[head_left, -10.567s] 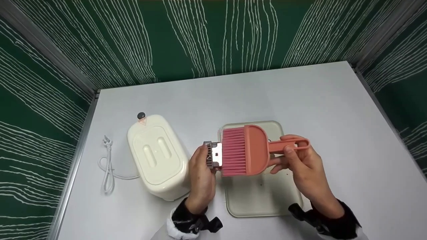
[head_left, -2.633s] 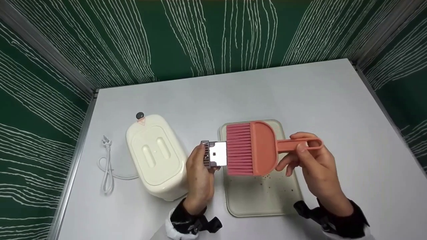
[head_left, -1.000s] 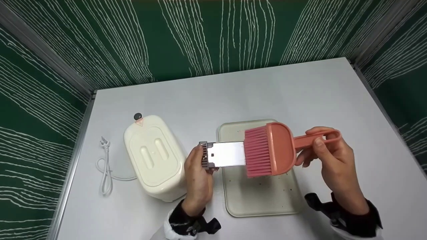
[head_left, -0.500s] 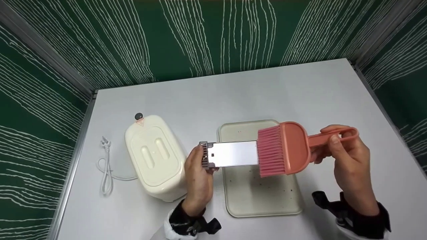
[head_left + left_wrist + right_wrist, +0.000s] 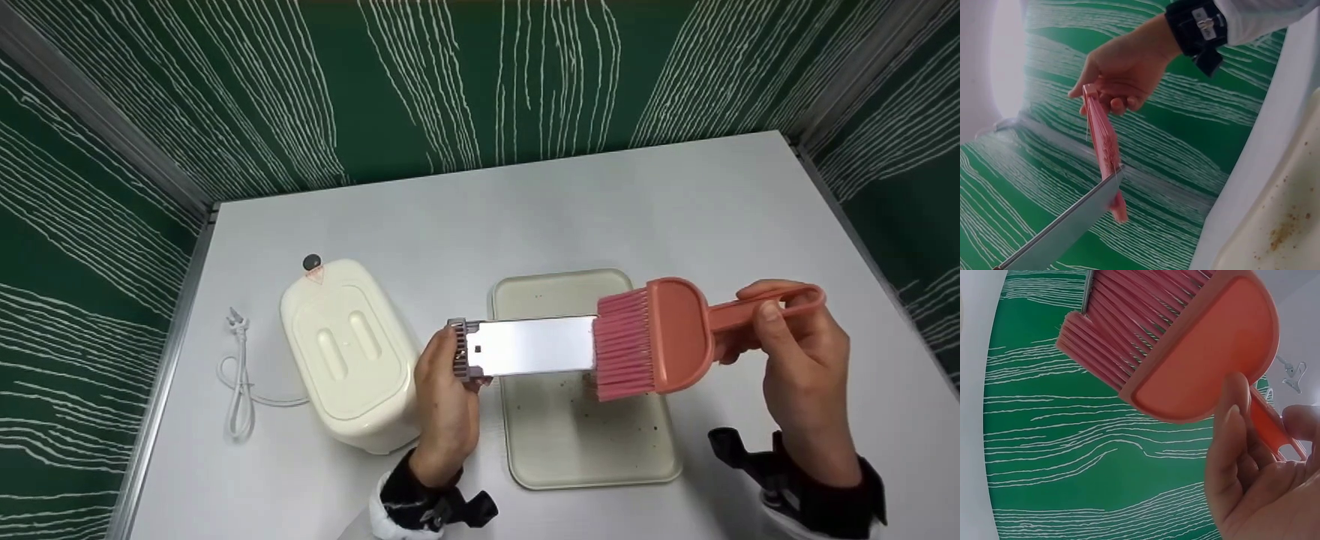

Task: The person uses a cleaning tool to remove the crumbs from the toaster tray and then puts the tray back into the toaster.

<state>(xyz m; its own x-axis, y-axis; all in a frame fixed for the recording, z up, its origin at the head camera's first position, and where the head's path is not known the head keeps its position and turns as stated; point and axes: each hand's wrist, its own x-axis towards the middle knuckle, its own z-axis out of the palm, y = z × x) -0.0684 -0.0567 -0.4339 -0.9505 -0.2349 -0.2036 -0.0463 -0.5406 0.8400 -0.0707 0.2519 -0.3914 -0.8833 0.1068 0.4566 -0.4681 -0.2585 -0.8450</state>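
My left hand (image 5: 448, 409) grips the grey slatted end of a shiny metal crumb tray (image 5: 536, 346), which is held out flat to the right. In my right hand (image 5: 806, 375) is an orange hand brush (image 5: 682, 336), gripped by its looped handle. Its pink bristles meet the far right end of the crumb tray. The left wrist view shows the bristles bent over the metal edge, with brown crumbs clinging to them. Below both hands lies a beige serving tray (image 5: 592, 461) with crumbs scattered on it, some in a small heap.
A cream toaster (image 5: 352, 345) with a lid over its top stands just left of my left hand. Its white power cord (image 5: 241, 397) lies bundled further left. The white table (image 5: 375, 225) runs back to a green patterned wall (image 5: 405, 90).
My right hand has drawn the brush rightward along the crumb tray, from near the slatted end to the far end, uncovering the metal. More crumbs lie on the beige tray. My left hand has barely moved.
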